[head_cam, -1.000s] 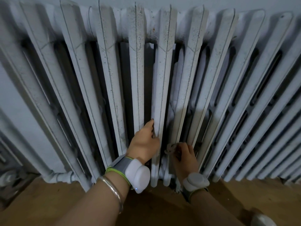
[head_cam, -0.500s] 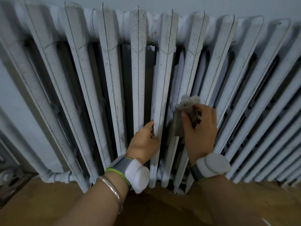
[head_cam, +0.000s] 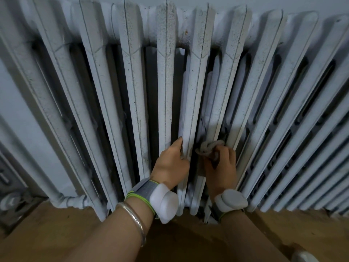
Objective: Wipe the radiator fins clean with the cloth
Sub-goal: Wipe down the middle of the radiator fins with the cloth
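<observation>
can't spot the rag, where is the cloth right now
Head view: the cloth is bunched in the right hand, low on the radiator just right of centre, beside the left hand.

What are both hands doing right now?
Left hand: grips a fin.
Right hand: holds the cloth.

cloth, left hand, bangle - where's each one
cloth [head_cam: 206, 148], head view, on the bunched grey wad against the fin
left hand [head_cam: 171, 164], head view, on the back of the hand
bangle [head_cam: 137, 221], head view, on the silver band across the left forearm
</observation>
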Available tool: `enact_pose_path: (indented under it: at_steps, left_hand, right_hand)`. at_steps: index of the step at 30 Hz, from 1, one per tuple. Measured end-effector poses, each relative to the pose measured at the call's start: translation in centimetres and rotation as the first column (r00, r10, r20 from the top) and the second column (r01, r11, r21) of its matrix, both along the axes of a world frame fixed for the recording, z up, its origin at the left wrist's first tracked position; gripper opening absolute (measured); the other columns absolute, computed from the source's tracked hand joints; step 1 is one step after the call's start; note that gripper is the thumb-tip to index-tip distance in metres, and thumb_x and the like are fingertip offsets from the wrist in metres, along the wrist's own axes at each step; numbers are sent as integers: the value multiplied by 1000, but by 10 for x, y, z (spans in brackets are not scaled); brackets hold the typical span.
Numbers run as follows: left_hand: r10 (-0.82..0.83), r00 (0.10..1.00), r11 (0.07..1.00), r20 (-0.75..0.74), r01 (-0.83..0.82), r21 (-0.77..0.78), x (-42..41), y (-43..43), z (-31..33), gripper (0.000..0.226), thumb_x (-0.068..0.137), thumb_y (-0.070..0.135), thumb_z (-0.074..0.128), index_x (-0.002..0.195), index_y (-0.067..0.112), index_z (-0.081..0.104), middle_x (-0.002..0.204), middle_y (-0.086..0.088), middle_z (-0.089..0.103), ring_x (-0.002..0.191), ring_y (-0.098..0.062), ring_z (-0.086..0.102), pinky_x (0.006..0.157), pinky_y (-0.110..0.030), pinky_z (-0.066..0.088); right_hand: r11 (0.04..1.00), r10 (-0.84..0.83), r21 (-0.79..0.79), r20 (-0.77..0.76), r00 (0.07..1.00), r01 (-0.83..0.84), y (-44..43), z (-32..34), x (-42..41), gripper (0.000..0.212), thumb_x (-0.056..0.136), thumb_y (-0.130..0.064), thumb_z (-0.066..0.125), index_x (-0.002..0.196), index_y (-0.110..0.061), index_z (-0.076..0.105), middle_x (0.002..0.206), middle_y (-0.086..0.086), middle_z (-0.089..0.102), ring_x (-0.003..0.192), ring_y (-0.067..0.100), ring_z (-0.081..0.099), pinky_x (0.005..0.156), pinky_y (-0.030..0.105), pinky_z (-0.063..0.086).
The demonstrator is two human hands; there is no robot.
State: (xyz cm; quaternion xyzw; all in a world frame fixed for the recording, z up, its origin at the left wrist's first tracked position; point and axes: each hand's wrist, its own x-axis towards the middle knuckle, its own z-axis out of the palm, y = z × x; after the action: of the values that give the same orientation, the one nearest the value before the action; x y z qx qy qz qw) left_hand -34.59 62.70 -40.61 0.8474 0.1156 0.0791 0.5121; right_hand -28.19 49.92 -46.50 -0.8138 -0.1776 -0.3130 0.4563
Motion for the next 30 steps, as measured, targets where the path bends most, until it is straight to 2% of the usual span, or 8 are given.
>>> enact_pose_path:
  at_steps: [4, 7, 12, 16, 19, 22, 26, 30]
  left_hand:
    - [21, 999, 990, 26, -24, 142, -5, -3, 6, 57, 85, 10, 49, 140, 18, 39, 127, -7, 59, 116, -26, 55, 98, -45, 46]
    - [23, 999, 984, 34, -29, 174, -6, -5, 7, 56, 86, 8, 48, 140, 17, 39, 127, -7, 59, 116, -27, 55, 97, -45, 46]
    - [-2, 1000, 989, -7, 3, 149, -5, 0, 5, 64, 86, 6, 48, 146, 20, 31, 136, -7, 52, 124, -27, 50, 102, -45, 43]
    - [-47, 998, 998, -45, 49, 37, -9, 5, 6, 70, 90, 2, 47, 150, 22, 18, 151, -3, 34, 138, -21, 34, 114, -40, 30]
    - [-63, 998, 997, -27, 64, 46, -15, 7, 12, 67, 91, 2, 47, 149, 21, 21, 151, -3, 34, 139, -22, 33, 115, -40, 29]
    - [-48, 999, 986, -22, 51, 161, -20, 12, 19, 57, 91, 2, 47, 145, 15, 34, 144, -7, 44, 132, -22, 42, 111, -35, 34]
    - [58, 998, 977, -24, -52, 208, -33, 25, 34, 43, 91, 3, 46, 133, 11, 50, 131, -7, 55, 122, -20, 51, 106, -31, 39]
    - [188, 982, 945, -16, -176, 275, -43, 32, 46, 31, 90, 11, 43, 114, 18, 62, 116, -3, 64, 106, -21, 59, 94, -35, 49]
  right_hand:
    - [1000, 15, -24, -67, 998, -17, -1, -23, -1, 25, 83, -3, 69, 104, -7, 56, 111, 10, 50, 95, 29, 55, 81, 27, 43]
    - [999, 5, -52, -127, 992, -12, -2, -39, -2, 28, 83, -3, 69, 108, -5, 57, 113, 13, 52, 96, 32, 57, 81, 28, 43]
    - [994, 17, -97, -222, 975, -40, -6, -54, -4, 27, 86, -5, 66, 110, -8, 55, 114, 9, 52, 96, 30, 57, 79, 27, 43]
    - [988, 43, -126, -359, 932, -94, -13, -59, -9, 23, 89, -10, 62, 111, -9, 56, 112, 4, 55, 93, 27, 58, 72, 21, 37]
    - [973, 28, -196, -438, 898, -126, -18, -52, -12, 19, 90, -14, 61, 107, -9, 54, 95, 3, 58, 86, 28, 60, 66, 22, 36]
    - [957, 67, -219, -469, 881, -189, -16, -35, -16, 19, 90, -20, 62, 103, -10, 52, 78, -7, 51, 72, 17, 54, 60, 19, 36]
    - [967, 233, -27, -322, 918, -255, -6, 9, -30, 19, 88, -20, 66, 98, -24, 51, 86, -16, 55, 75, -7, 51, 64, 2, 40]
    - [965, 263, 64, -148, 953, -256, 6, 52, -34, 21, 90, -22, 63, 106, -28, 52, 107, -4, 59, 93, 5, 55, 81, 9, 42]
